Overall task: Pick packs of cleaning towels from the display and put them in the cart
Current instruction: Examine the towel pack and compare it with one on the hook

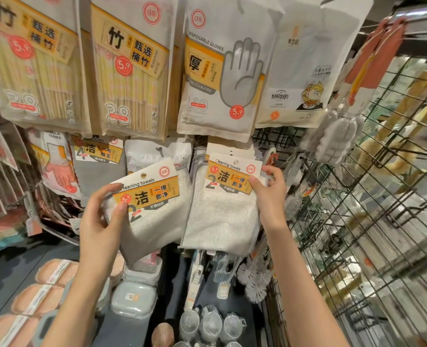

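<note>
At the hanging display, the left hand (102, 216) grips a tilted white cleaning-towel pack with orange label (152, 209); the right hand (270, 194) pinches a matching hanging pack (222, 209) at its card — a hasty tug could tear the hang hole.

I see two packs of cleaning towels: the tilted left pack (154, 211) and the right pack (222, 211) are both pale, coarse-woven matt cloth under smooth paper header cards. Above them, the disposable glove bag (222, 71) is glossy plastic film, as are the chopstick bags (129, 71), whose sticks look like pale bamboo. The wire rack (373, 196) on the right is dark metal, possibly painted. Near left, the sponges (54, 271) look soft under shiny wrap.
</note>
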{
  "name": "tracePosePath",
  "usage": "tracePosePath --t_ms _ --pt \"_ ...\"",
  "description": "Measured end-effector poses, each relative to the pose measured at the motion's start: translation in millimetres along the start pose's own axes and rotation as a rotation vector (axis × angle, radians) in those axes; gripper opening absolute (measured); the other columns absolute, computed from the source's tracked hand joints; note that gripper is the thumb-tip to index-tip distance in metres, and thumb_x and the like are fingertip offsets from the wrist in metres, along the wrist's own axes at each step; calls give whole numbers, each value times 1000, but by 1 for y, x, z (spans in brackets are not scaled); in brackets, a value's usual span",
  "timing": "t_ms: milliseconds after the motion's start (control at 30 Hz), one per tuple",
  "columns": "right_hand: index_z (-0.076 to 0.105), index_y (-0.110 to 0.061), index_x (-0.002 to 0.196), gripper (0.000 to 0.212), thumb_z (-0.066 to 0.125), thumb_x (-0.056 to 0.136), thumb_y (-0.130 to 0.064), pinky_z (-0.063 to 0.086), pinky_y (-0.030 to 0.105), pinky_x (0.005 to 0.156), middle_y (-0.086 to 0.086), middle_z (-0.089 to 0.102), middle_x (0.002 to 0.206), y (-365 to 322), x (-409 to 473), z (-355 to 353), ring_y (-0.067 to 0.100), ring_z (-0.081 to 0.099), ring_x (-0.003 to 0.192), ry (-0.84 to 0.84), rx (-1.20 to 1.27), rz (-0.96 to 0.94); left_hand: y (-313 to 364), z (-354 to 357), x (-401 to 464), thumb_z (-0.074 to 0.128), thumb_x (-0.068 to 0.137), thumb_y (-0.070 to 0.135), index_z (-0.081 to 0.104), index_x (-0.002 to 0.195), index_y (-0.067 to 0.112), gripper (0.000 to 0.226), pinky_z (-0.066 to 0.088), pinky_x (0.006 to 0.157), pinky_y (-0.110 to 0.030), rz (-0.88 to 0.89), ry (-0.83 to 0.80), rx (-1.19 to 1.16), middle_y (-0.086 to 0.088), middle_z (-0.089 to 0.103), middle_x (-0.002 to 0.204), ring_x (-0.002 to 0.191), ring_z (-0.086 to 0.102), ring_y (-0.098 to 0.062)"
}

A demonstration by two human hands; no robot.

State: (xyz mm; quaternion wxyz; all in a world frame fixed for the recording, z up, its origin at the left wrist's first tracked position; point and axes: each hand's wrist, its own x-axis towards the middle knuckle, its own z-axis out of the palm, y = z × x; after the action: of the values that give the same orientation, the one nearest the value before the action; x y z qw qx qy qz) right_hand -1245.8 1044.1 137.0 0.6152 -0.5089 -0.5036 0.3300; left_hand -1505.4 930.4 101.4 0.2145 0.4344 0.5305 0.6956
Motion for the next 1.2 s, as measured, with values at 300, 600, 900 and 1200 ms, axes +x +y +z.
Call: tracePosePath --t_ms 300,600,900,1200 --pt "53 -15 103 29 64 83 2 48 11 77 -7 58 103 8 2 12 12 57 104 70 -17 -62 6 -5 1 55 93 6 57 103 38 34 45 68 -6 13 18 -1 29 59 106 90 59 11" --pt "58 -13 110 29 68 83 -11 38 20 82 -7 54 105 9 21 24 7 49 97 195 -209 -8 7 -9 4 56 93 10 60 102 43 34 52 85 -40 -30 -14 -52 30 61 107 109 62 -19" --pt "56 -13 109 30 69 82 -14 38 29 78 5 58 116 21 41 39 20 52 108 292 -317 5 13 -15 7 58 91 7 59 96 50 44 47 81 -13 22 -22 -12 28 60 109 103 56 4" --pt "56 -14 107 27 68 83 -16 33 26 80 2 56 120 25 37 37 14 49 108 276 -309 -55 20 -22 2 58 91 10 59 99 49 39 47 77 -13 59 -33 20 30 60 110 103 57 -2"
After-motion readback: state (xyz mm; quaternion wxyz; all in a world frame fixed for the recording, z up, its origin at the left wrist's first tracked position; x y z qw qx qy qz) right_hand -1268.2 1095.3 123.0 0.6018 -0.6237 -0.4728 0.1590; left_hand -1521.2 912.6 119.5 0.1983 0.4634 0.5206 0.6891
